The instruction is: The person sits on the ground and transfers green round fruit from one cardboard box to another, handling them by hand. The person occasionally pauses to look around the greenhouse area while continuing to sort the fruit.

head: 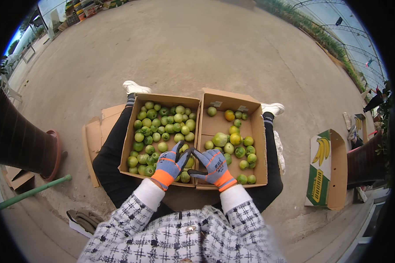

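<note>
Two cardboard boxes stand side by side between my outstretched legs. The left box holds many green tomatoes, most of them small. In the right box there are fewer, mixed with some yellow-orange ones and a large pale green one. My left hand, in a grey-blue and orange work glove, is over the left box's near right corner, fingers apart above tomatoes; nothing shows gripped in it. Gloved alike, my right hand reaches across the shared box walls, thumb and forefinger spread, with no tomato between them.
Flattened cardboard lies beside my left leg. A banana carton stands to the right. At the left are a large plant pot on a saucer and a green pole. Concrete floor stretches ahead.
</note>
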{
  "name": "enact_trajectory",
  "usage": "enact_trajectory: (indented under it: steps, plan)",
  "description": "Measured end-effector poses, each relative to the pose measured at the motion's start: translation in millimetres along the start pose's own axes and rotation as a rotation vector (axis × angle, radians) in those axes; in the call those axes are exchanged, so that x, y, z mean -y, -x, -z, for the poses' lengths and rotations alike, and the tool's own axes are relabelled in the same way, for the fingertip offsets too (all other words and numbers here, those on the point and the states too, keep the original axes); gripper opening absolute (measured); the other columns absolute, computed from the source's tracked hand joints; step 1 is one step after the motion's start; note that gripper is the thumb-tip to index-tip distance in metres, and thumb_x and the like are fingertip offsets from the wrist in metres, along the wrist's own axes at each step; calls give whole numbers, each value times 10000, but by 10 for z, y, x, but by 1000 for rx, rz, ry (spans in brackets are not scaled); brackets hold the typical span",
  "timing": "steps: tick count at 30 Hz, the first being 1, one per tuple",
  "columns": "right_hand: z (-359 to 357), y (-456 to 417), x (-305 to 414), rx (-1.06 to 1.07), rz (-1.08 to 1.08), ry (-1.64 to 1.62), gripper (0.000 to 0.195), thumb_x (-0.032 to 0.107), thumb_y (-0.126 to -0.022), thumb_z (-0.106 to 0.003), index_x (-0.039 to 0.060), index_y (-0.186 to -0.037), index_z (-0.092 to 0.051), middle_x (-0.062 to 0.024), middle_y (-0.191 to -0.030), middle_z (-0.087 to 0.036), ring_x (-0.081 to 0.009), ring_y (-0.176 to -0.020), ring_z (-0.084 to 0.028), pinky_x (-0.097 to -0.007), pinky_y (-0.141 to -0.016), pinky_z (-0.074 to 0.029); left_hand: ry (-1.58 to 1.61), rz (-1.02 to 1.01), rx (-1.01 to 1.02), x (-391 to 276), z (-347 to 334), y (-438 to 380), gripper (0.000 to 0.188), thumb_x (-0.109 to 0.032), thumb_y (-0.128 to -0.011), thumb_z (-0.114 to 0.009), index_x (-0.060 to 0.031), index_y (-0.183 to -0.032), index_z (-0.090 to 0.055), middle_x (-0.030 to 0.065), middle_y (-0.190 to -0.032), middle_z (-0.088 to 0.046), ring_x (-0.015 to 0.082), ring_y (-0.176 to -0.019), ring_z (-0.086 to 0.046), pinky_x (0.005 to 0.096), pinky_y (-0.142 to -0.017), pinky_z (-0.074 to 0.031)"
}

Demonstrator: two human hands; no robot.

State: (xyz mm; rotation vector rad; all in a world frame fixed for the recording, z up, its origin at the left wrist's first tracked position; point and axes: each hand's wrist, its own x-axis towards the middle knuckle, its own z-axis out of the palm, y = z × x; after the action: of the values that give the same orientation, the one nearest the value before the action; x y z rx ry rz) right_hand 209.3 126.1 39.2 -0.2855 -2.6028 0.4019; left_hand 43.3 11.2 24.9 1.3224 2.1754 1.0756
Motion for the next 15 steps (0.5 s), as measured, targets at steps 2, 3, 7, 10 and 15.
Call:
enact_trajectory:
  steps: [2,3,7,10,15]
  plan:
    - [-77,71,-78,-36,-40,-33,820,539,-735,-721,80,-1377,-496,-85,-864,-604,-272,-805,-569,-406,-755,-429,-88,-99,37,-113,-117,2,536,-352,-894,-629,-74,-1338,-514,176,-905,-681,357,-848,-632,443,-806,-463]
    - [-87,89,-93,-52,-56,-51,828,537,-724,-730,79,-1374,-499,-84,-864,-603,-273,-804,-568,-407,-754,-428,-203,-144,44,-209,-124,0,544,-337,-896,-627,-63,-1348,-501,174,-936,-680,345,-866,-631,442,-817,-455]
    - [-208,119,-156,-204,-379,-50,816,411,-697,-800,65,-1369,-493,-128,-1036,-651,-305,-911,-602,-407,-855,-447,-158,-270,-88,-139,-120,-55,518,-275,-885,-637,-51,-1334,-509,128,-965,-670,326,-897,-613,429,-846,-449]
    - [-270,170,-292,-428,-576,-67,744,207,-735,-803,25,-1377,-474,-152,-1097,-646,-232,-813,-612,-369,-801,-495,-311,-214,-164,114,-56,-46,507,-294,-873,-642,-93,-1324,-528,137,-1053,-641,334,-1000,-582,450,-933,-405]
    - [-287,165,-365,-619,-852,-494,816,31,-812,-692,51,-1507,-265,-158,-1193,-609,-165,-859,-619,-308,-817,-514,-429,-156,-97,429,61,33,505,-333,-843,-659,-145,-1299,-552,107,-1147,-616,326,-1106,-540,452,-996,-359]
